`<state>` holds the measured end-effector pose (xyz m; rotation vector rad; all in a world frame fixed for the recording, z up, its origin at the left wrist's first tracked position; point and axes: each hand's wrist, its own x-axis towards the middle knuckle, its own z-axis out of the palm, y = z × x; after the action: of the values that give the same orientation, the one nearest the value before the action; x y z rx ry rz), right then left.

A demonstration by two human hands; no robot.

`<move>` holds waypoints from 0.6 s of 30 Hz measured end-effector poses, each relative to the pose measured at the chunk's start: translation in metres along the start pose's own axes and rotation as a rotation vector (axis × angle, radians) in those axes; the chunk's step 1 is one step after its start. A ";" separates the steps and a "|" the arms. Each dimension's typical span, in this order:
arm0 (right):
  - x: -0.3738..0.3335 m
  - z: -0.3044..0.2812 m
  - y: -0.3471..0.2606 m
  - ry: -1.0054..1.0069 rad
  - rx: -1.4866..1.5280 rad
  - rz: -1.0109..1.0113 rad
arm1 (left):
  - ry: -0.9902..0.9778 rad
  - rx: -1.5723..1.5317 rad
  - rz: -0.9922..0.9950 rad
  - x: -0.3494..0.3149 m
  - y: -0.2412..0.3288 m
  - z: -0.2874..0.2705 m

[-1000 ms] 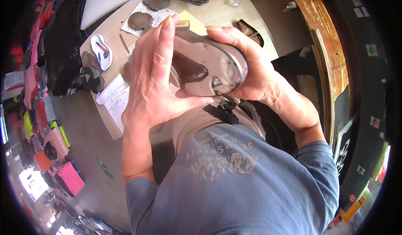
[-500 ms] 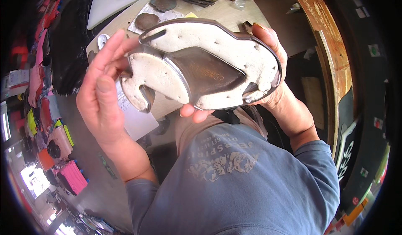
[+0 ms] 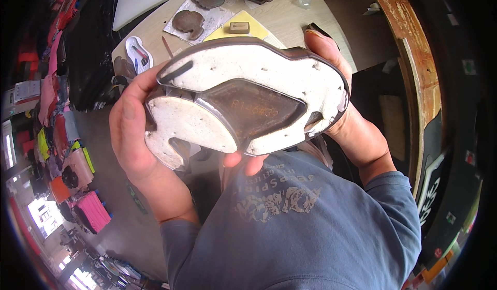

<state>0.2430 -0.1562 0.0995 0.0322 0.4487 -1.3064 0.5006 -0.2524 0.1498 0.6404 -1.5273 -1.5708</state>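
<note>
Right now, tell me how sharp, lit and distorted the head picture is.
Head view: the shoe sole mould held in the left hand and right hand is sharp and evenly lit, without harsh glare; the fisheye bends the wooden edge at right; bright windows blow out at lower left, and the corners are black.

I hold a white-and-brown shoe sole mould plate [image 3: 243,98] up with both hands: my left hand [image 3: 132,135] grips its nine o'clock end, my right hand [image 3: 341,109] its three o'clock end. At twelve o'clock, brown sole pieces [image 3: 189,21] lie on the surface [image 3: 290,16].
</note>
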 end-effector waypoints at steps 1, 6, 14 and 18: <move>0.001 -0.001 -0.001 -0.087 0.012 0.031 | 0.011 0.000 0.002 0.000 0.000 0.002; 0.001 0.000 -0.004 -0.120 0.011 0.110 | 0.051 0.051 -0.005 0.001 0.000 0.008; 0.004 0.000 -0.006 -0.137 0.074 0.140 | 0.037 0.063 -0.003 0.005 -0.002 0.008; 0.006 -0.003 -0.006 -0.188 0.049 0.134 | 0.050 0.054 -0.012 0.006 -0.003 0.008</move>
<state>0.2371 -0.1627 0.0960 -0.0194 0.2498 -1.1761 0.4898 -0.2532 0.1487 0.7149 -1.5361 -1.5159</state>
